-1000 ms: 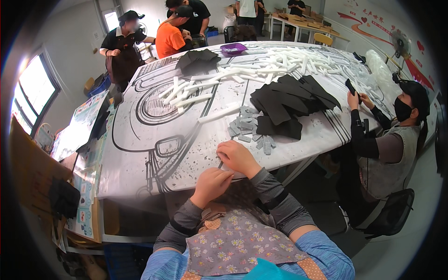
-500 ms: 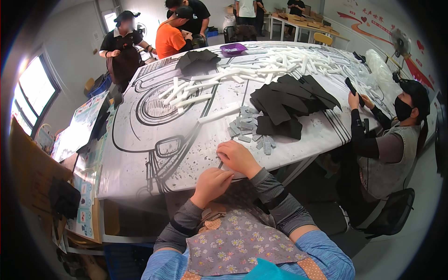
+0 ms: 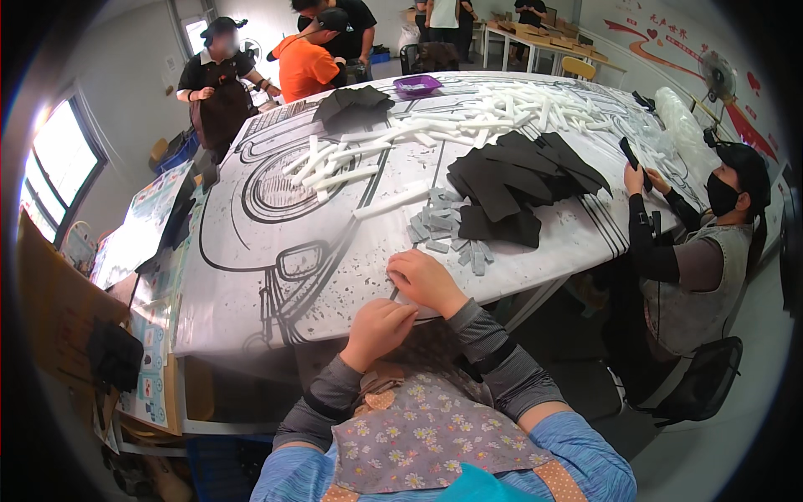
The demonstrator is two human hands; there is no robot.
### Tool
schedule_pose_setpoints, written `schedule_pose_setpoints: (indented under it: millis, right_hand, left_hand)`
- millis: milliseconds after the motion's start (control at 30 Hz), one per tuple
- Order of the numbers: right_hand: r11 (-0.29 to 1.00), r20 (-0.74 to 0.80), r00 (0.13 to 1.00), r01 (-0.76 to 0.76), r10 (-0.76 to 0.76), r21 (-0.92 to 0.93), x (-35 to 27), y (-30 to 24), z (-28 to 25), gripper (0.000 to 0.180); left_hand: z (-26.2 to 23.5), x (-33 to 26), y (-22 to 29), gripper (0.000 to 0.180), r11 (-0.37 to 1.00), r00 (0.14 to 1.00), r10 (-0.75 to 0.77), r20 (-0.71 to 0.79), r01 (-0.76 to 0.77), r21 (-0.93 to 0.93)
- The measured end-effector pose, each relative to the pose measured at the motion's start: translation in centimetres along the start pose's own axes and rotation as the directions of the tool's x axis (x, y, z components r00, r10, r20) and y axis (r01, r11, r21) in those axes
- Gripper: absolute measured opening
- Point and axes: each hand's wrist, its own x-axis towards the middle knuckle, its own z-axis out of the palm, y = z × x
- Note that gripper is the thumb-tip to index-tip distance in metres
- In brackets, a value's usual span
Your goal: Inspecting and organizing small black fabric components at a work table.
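At the table's near edge my left hand (image 3: 381,331) is closed, its fingertips curled in just below my right hand (image 3: 426,279). My right hand rests over the tabletop with its fingers bent down and pressed together. A small dark edge shows between the two hands, but what they grip is hidden. Just beyond my right hand lies a loose pile of small grey blocks (image 3: 439,224). Behind it is a stack of black sheets (image 3: 523,180). A single white foam stick (image 3: 391,201) lies left of the blocks.
White foam sticks (image 3: 493,117) are heaped across the far half of the table. More black sheets (image 3: 355,107) and a purple tray (image 3: 416,86) sit at the back. On the right a seated person (image 3: 703,259) holds a black piece. Other people stand at the far end.
Both hands stay in nearly the same place, with only a slight shift. At the far end the person in orange has lowered their arms a little.
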Motion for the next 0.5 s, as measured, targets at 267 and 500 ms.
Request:
schedule_pose_setpoints:
  millis: [267, 500]
  right_hand:
    - [1.000, -0.014, 1.000, -0.007, 0.007, 0.005, -0.03, -0.06, -0.02, 0.012]
    - [1.000, 0.002, 1.000, -0.004, 0.004, 0.002, -0.11, 0.13, 0.11, 0.012]
  left_hand:
    - [0.01, 0.07, 0.07, 0.011, 1.000, 1.000, 0.005, -0.005, -0.005, -0.003]
    - [0.01, 0.04, 0.07, 0.012, 1.000, 1.000, 0.006, -0.002, -0.006, 0.009]
